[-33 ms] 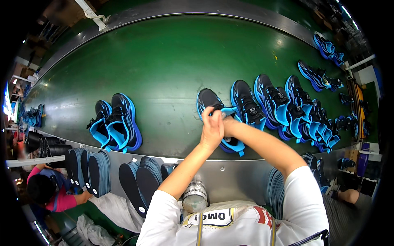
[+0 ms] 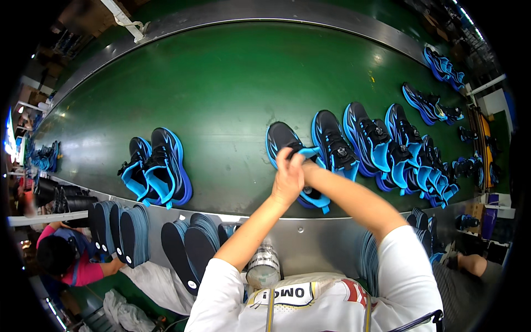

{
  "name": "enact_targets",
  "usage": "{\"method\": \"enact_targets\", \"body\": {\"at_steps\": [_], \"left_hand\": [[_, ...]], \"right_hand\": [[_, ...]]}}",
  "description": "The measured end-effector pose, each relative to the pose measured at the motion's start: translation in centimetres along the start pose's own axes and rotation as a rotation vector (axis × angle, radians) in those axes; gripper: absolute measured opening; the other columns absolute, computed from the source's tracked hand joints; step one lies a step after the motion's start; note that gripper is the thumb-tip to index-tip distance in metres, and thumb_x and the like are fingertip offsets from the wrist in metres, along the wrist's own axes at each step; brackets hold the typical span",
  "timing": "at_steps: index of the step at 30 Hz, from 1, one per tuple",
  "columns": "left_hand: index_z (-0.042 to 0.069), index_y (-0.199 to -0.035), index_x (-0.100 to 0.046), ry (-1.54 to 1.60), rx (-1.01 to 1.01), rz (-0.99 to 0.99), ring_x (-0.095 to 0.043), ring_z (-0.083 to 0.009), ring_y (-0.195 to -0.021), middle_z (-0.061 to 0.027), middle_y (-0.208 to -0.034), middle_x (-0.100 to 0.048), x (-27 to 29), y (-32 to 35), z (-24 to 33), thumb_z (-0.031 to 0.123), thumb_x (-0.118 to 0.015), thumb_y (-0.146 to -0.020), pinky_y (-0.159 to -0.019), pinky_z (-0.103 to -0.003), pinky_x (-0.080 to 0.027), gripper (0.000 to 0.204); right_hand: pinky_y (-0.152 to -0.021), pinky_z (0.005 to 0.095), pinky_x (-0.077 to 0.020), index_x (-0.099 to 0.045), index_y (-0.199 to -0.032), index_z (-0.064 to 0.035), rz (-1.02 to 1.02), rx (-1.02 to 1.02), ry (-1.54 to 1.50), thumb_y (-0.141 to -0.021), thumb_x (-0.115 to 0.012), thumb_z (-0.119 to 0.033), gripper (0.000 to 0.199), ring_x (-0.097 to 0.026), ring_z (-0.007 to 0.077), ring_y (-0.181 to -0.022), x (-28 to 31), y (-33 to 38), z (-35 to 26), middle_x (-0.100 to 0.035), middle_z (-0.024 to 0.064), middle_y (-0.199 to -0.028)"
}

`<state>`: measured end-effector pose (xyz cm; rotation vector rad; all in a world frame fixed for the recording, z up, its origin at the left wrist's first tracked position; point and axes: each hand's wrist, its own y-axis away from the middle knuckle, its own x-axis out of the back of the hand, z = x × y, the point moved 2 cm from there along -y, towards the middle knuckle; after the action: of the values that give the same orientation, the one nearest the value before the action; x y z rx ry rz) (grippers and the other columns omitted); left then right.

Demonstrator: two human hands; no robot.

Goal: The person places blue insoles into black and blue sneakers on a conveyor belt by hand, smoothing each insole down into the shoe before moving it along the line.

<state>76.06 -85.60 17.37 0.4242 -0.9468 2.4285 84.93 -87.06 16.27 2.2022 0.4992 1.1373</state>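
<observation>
A black sneaker with bright blue trim [image 2: 280, 141] lies on the green conveyor belt [image 2: 221, 94] straight in front of me. Both my hands meet at its opening. My left hand [image 2: 287, 185] lies on top and closes on the shoe's blue tongue and collar. My right hand [image 2: 303, 164] comes in from the right and grips the same spot, mostly hidden under the left. The shoe's near end shows below my wrists.
A pair of matching sneakers [image 2: 159, 169] sits left on the belt, and a packed row of them [image 2: 381, 145] runs right. Dark insole stacks [image 2: 126, 232] stand on the metal ledge [image 2: 310, 238]. A person in pink [image 2: 72, 260] works lower left.
</observation>
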Motion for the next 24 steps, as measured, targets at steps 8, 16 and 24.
{"method": "enact_targets", "body": {"at_steps": [8, 16, 24], "left_hand": [[0.000, -0.096, -0.050, 0.039, 0.032, -0.086, -0.054, -0.0253, -0.066, -0.0189, -0.107, -0.036, -0.7, 0.2, -1.0, -0.008, -0.048, -0.070, -0.063, -0.030, -0.045, 0.027], [0.003, -0.104, -0.033, 0.241, 0.407, -0.360, -0.040, -0.0398, -0.097, -0.0182, -0.104, -0.034, -0.3, -1.0, -2.8, 0.000, -0.061, -0.064, -0.082, -0.039, -0.037, 0.049], [0.005, -0.096, -0.042, 0.136, 0.335, -0.341, -0.043, -0.0373, -0.096, -0.0168, -0.099, -0.039, 1.2, -1.2, -1.1, 0.000, -0.061, -0.066, -0.076, -0.036, -0.040, 0.037]], "right_hand": [[-0.091, 0.0378, -0.0305, -0.051, -0.106, -0.0065, -0.056, 0.004, 0.593, -0.077, -0.043, -0.023, 0.034, -0.042, 0.0244, -0.107, -2.1, -3.8, 0.8, -0.047, 0.0131, -0.114], [-0.098, 0.0346, -0.0198, -0.049, -0.107, 0.0052, -0.422, -0.036, 0.343, -0.076, -0.023, -0.046, 0.065, -0.049, 0.0224, -0.100, 0.0, 6.0, -2.1, -0.057, 0.0179, -0.096], [-0.072, 0.0363, -0.0366, -0.051, -0.073, -0.0039, 0.920, 0.285, 0.165, -0.065, -0.062, -0.012, 0.015, -0.048, 0.0232, -0.072, -4.7, 13.1, -0.4, -0.050, 0.0071, -0.079]]}}
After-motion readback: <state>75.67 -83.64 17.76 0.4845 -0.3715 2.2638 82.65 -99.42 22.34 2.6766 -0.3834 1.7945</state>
